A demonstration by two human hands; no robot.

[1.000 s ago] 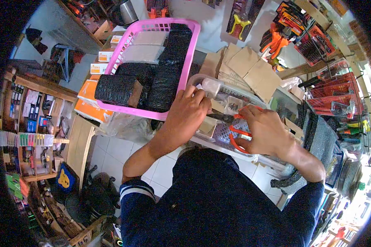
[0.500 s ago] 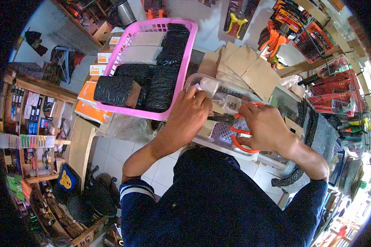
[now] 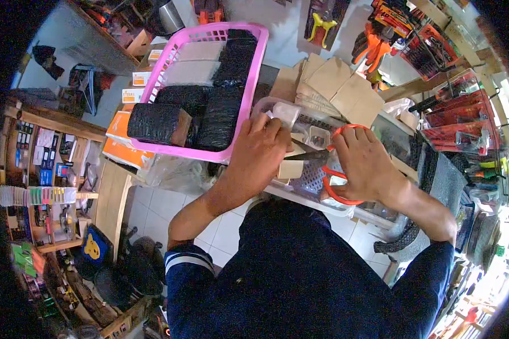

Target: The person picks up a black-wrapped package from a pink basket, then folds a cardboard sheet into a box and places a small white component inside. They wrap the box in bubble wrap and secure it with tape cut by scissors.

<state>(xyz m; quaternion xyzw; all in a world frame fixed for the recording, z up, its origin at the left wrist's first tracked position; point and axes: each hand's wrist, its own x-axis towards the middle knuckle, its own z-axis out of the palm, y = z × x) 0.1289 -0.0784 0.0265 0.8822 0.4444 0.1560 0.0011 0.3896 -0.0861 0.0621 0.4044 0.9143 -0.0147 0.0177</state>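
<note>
My right hand (image 3: 367,164) grips a pair of scissors by its orange handles, with fingers in the upper loop and the thumb at the lower one. The dark blades of the scissors (image 3: 312,156) point left, parted, toward my left hand (image 3: 260,148). That hand is closed, seen from its back, on a piece of brown cardboard (image 3: 290,169) that shows beside the blades; most of it is hidden. Beneath both hands is a clear plastic tray (image 3: 336,211) with a purple perforated basket (image 3: 311,179) and small clear containers (image 3: 319,137) in it.
A pink basket (image 3: 257,73) holding black-wrapped packages (image 3: 226,110) stands left of my hands, beside orange-and-white boxes (image 3: 127,148). Flat cardboard pieces (image 3: 339,87) lie behind the tray. Bubble wrap (image 3: 435,186) is at the right, near hanging packaged tools (image 3: 461,121).
The scissors' blades have spread apart and their handles have opened wider in my right hand. My left hand stays in nearly the same place. The view has shifted slightly.
</note>
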